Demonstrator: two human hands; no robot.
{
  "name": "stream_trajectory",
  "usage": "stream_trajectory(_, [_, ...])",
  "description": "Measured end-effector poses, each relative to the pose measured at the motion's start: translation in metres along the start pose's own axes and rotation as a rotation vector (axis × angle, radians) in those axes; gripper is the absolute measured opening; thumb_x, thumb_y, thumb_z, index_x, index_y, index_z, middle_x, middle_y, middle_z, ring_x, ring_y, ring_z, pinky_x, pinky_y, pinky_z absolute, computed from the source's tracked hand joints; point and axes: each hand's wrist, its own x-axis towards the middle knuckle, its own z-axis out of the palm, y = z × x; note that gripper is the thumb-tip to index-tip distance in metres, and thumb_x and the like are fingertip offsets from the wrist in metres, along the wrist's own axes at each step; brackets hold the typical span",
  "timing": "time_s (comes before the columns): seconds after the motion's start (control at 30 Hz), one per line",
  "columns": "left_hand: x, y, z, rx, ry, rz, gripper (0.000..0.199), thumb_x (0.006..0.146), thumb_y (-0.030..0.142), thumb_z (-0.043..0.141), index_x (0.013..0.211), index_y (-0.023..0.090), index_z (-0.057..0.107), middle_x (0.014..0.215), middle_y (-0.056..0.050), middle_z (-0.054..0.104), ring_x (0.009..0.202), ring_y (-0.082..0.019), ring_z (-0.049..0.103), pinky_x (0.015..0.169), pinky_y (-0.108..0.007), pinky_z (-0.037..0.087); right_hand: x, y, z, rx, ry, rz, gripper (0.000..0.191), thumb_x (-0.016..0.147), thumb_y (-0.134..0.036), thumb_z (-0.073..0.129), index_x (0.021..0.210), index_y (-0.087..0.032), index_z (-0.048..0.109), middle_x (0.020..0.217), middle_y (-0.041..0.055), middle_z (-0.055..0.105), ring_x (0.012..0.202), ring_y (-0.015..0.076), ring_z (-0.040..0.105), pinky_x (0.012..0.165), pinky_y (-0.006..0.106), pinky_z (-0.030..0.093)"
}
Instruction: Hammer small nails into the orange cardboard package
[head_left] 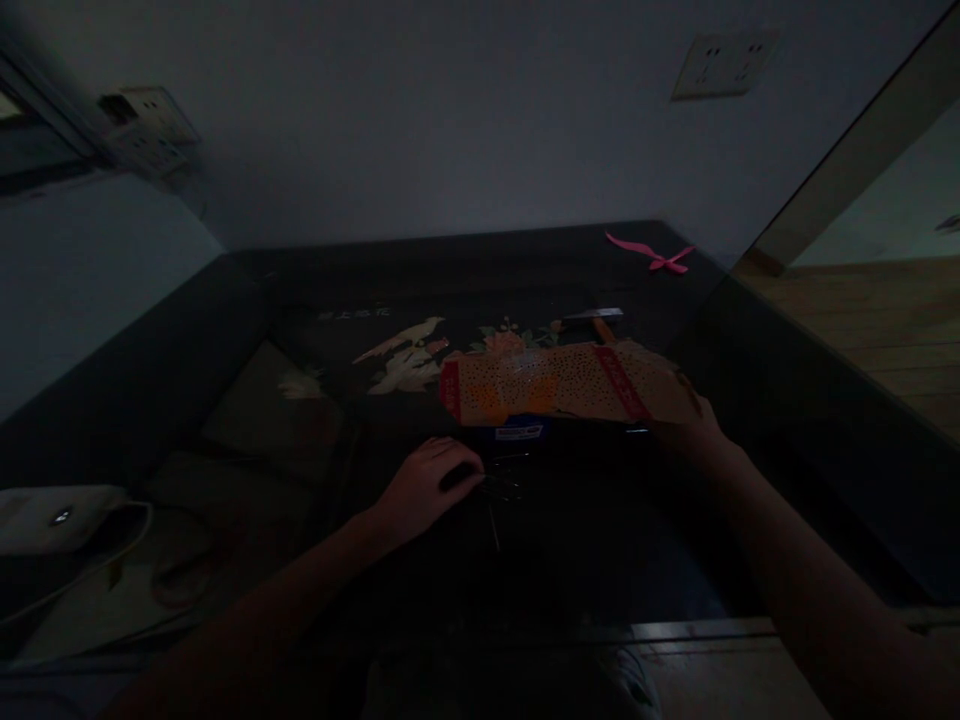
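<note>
My left hand (435, 482) rests low over the dark tabletop, thumb and forefinger brought together in a pinch. At those fingertips lie several thin, shiny metal pieces (504, 485), like nails or pins. Whether one is between the fingers is too dark to see. My right hand (686, 420) grips the right end of a long brown cardboard piece (570, 380), which is speckled with dark dots and has red printed bands and orange patches. Beneath its front edge shows a blue packet (521, 432) with a white label. A hammer (600, 322) lies just behind the cardboard, its handle partly hidden.
The black table (465, 265) has painted birds and flowers and raised dark edges. A pink ribbon (660, 262) lies at the back right. At the left sits a white device (64, 518) with a cable. Wall sockets (724, 65) are above.
</note>
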Motion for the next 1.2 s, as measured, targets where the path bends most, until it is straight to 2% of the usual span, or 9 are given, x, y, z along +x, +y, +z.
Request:
stream_trajectory(0.13, [0.001,0.005,-0.006,-0.221,0.091,-0.151,0.01,0.083,0.023,0.056,0.087,0.017,0.063,0.083,-0.002,0.069,0.077,-0.014,0.064,0.073,-0.026,0.05,-0.001,-0.002,-0.002,-0.027,-0.014,0.038,0.028,0.064,-0.021,0.064,0.091,-0.023,0.065,0.101,0.0091,0.071,0.105,0.0314,0.061,0.091,0.042,0.049])
stream_trajectory(0.27, [0.0,0.006,-0.01,-0.329,0.138,-0.213,0.009,0.081,0.022,0.059,0.084,0.016,0.066,0.083,-0.003,0.071,0.078,-0.015,0.066,0.075,-0.027,0.052,0.0,-0.003,-0.002,-0.029,-0.009,0.063,0.032,0.064,-0.021,0.065,0.096,-0.022,0.065,0.103,0.0105,0.07,0.102,0.0317,0.063,0.087,0.042,0.051])
stream_trajectory(0.5, [-0.001,0.009,-0.009,-0.468,0.085,-0.227,0.015,0.081,0.025,0.062,0.088,0.016,0.07,0.091,-0.005,0.073,0.085,-0.018,0.068,0.082,-0.031,0.053,-0.002,-0.001,0.0,-0.002,-0.007,0.036,0.03,0.065,-0.024,0.065,0.095,-0.02,0.064,0.107,0.012,0.069,0.108,0.0323,0.06,0.091,0.043,0.048])
stream_trajectory(0.73, [-0.001,0.014,-0.006,-0.684,0.094,-0.344,0.011,0.08,0.021,0.06,0.086,0.012,0.063,0.081,-0.007,0.072,0.077,-0.018,0.07,0.075,-0.03,0.056,-0.004,-0.004,-0.004,0.024,0.017,0.068,0.044,0.063,-0.023,0.067,0.106,-0.018,0.06,0.112,0.0139,0.067,0.107,0.0334,0.06,0.092,0.045,0.047])
stream_trajectory(0.87, [-0.003,0.014,-0.004,-0.687,0.064,-0.288,0.012,0.082,0.021,0.059,0.091,0.013,0.06,0.079,-0.005,0.07,0.073,-0.017,0.07,0.069,-0.026,0.055,-0.003,-0.002,-0.002,0.034,0.021,0.084,0.046,0.063,-0.024,0.065,0.108,-0.019,0.059,0.11,0.0141,0.067,0.102,0.0327,0.063,0.087,0.044,0.051])
stream_trajectory(1.0, [-0.005,0.021,-0.014,-0.624,0.026,-0.193,0.017,0.08,0.018,0.062,0.096,0.014,0.063,0.084,-0.005,0.07,0.072,-0.014,0.069,0.07,-0.025,0.056,-0.002,0.001,0.0,0.04,0.02,0.065,0.038,0.063,-0.025,0.065,0.101,-0.02,0.062,0.103,0.0133,0.07,0.1,0.0328,0.064,0.086,0.045,0.051])
stream_trajectory(1.1, [-0.001,0.029,-0.031,-0.601,0.082,-0.11,0.022,0.079,0.017,0.064,0.1,0.016,0.066,0.097,-0.008,0.07,0.073,-0.014,0.069,0.071,-0.026,0.057,-0.001,0.002,0.0,0.045,0.028,0.064,0.033,0.063,-0.026,0.065,0.096,-0.024,0.063,0.095,0.0097,0.072,0.093,0.0304,0.067,0.081,0.042,0.054])
stream_trajectory(1.2, [0.018,0.034,-0.049,-0.584,0.213,-0.06,0.018,0.075,0.018,0.068,0.093,0.017,0.069,0.114,-0.009,0.065,0.08,-0.016,0.069,0.071,-0.028,0.058,-0.001,0.003,0.0,0.052,0.029,0.072,0.033,0.062,-0.026,0.066,0.094,-0.023,0.062,0.093,0.0102,0.072,0.09,0.0303,0.068,0.077,0.041,0.055])
